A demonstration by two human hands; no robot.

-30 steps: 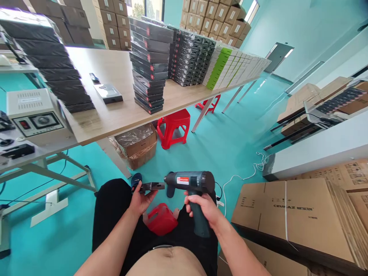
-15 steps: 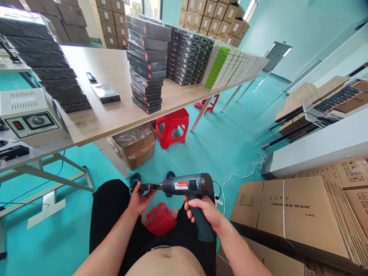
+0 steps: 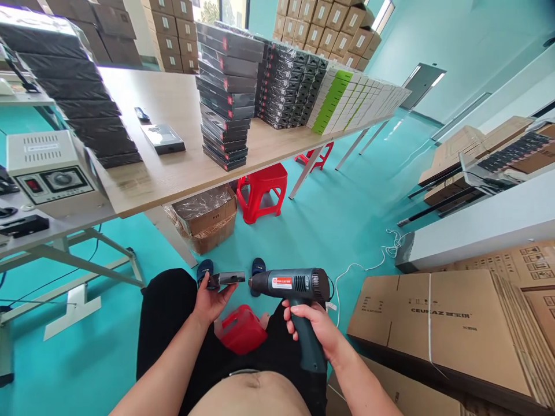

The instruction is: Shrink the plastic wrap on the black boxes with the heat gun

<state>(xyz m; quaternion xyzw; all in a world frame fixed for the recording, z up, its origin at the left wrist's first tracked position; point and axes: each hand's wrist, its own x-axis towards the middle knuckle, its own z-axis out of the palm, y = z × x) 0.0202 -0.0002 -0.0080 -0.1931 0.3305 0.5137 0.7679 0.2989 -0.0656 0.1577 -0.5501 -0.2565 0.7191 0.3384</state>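
My right hand (image 3: 313, 323) is wrapped round the handle of a dark heat gun (image 3: 292, 284) that has a red and white label. Its nozzle points left, a small gap from a flat black box (image 3: 232, 278). My left hand (image 3: 211, 297) grips that box at its left end, thumb on one side and fingers underneath. The box's near side looks glossy. Both hands are above my lap, over a red plastic stool (image 3: 241, 329) between my legs.
Ahead stands a wooden table (image 3: 173, 188) bearing a tall stack of black boxes (image 3: 228, 98) and rows of white and green boxes (image 3: 342, 104). A control unit (image 3: 54, 173) sits at left. Flattened cartons (image 3: 425, 323) lie at right, near a white cable (image 3: 347, 268).
The heat gun has moved slightly right, its nozzle drawing away from the box. More of the box's side now shows. The view has shifted a little.
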